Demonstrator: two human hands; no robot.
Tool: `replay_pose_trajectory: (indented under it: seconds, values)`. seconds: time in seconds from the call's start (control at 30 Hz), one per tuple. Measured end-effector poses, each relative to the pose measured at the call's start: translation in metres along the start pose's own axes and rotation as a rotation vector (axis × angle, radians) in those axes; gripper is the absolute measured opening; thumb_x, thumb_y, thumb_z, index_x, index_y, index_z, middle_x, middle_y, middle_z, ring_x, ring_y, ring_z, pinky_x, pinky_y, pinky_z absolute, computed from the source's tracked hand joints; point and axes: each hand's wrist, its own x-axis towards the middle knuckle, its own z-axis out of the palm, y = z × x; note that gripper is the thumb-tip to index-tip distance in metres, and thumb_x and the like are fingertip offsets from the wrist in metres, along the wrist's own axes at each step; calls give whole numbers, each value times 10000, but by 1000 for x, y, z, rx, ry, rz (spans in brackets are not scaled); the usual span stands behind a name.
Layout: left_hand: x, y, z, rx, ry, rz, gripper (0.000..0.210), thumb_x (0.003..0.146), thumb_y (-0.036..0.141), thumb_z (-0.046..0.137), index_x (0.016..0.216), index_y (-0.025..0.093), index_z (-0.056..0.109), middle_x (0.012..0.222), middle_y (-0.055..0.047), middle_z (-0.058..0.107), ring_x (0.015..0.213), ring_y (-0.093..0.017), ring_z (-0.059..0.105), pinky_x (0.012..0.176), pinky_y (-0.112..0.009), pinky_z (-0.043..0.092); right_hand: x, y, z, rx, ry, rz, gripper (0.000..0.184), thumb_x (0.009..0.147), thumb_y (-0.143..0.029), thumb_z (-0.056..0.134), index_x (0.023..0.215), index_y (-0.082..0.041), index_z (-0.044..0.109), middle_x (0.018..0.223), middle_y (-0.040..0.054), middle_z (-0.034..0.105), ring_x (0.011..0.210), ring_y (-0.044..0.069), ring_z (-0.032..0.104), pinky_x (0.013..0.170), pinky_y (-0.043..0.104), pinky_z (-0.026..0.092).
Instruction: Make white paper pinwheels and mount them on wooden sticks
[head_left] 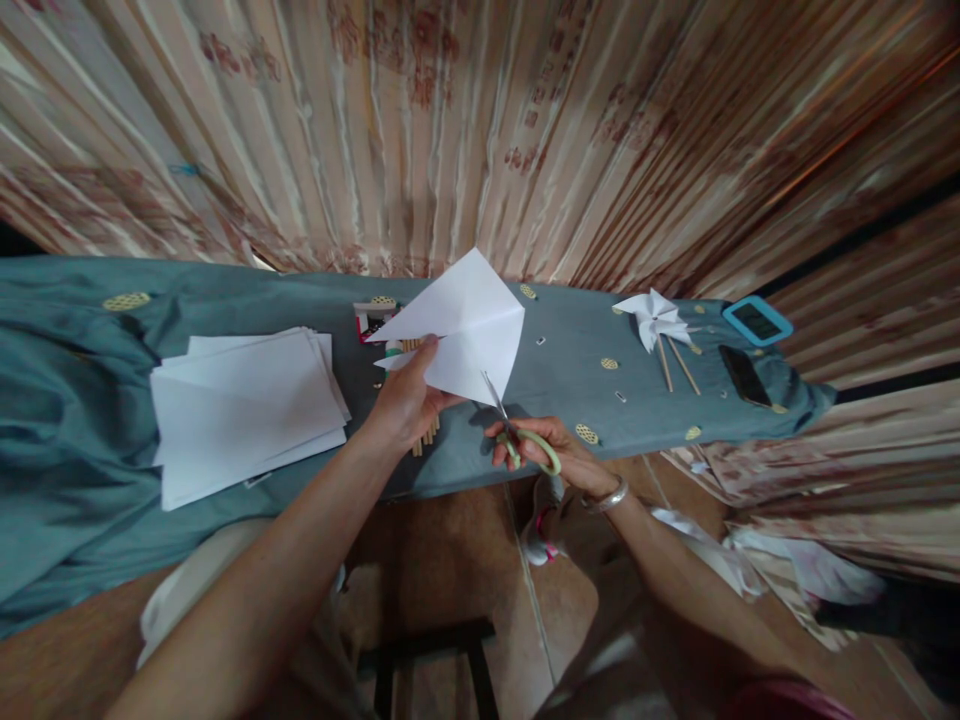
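Note:
My left hand [411, 395] pinches a white sheet of paper [484, 325], thumb on top and fingers beneath. Creases cross the sheet, and a slit runs in from its left corner to near my thumb. My right hand [551, 450] grips scissors [536, 447] by their pale green handles. The scissors' blades meet the lower corner of the paper, pointing up and left. Under the paper and my left hand lie several thin wooden sticks [424, 440], partly hidden.
White paper sheets [247, 410] are stacked at left. A small red and white box [369, 320] sits behind my left hand. At right lie paper pinwheels [655, 318] with sticks, a dark phone [744, 376] and a blue-framed device [757, 320]. A curtain [450, 140] hangs behind the cloth-covered table [570, 380].

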Motion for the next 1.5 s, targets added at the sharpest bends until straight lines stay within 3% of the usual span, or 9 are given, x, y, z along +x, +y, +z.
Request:
replay_pose_trajectory:
  seconds: [0.33, 0.53, 0.8, 1.5]
  values:
    - [-3, 2, 3, -4, 32, -8, 80, 911, 177, 519, 913, 160, 597, 768, -5, 671, 713, -155, 641, 874, -486, 553, 0, 2, 0, 16, 7, -7, 522, 804, -556, 667, 1097, -124, 672, 780, 35, 668, 629, 90, 535, 631, 227, 455]
    - [-1, 0, 0, 9, -4, 2, 70, 881, 217, 577, 926, 167, 596, 767, -21, 688, 866, -209, 679, 869, -468, 558, 0, 1, 1, -26, 12, -6, 544, 799, -577, 660, 1106, -128, 673, 751, 27, 655, 622, 88, 540, 626, 223, 467]
    - [1, -1, -1, -10, -14, 4, 50, 875, 202, 581, 913, 170, 585, 776, -24, 691, 879, -214, 680, 848, -468, 564, 0, 2, 2, -9, 45, 12, 529, 773, -565, 694, 1088, -141, 689, 724, 20, 656, 609, 87, 554, 606, 220, 472]
    - [4, -1, -1, -35, 21, -14, 95, 910, 217, 533, 883, 155, 599, 744, -18, 677, 674, -146, 628, 845, -451, 564, 2, 7, 2, 21, 78, 19, 533, 744, -539, 733, 1105, -149, 690, 706, 8, 652, 588, 76, 544, 582, 209, 461]
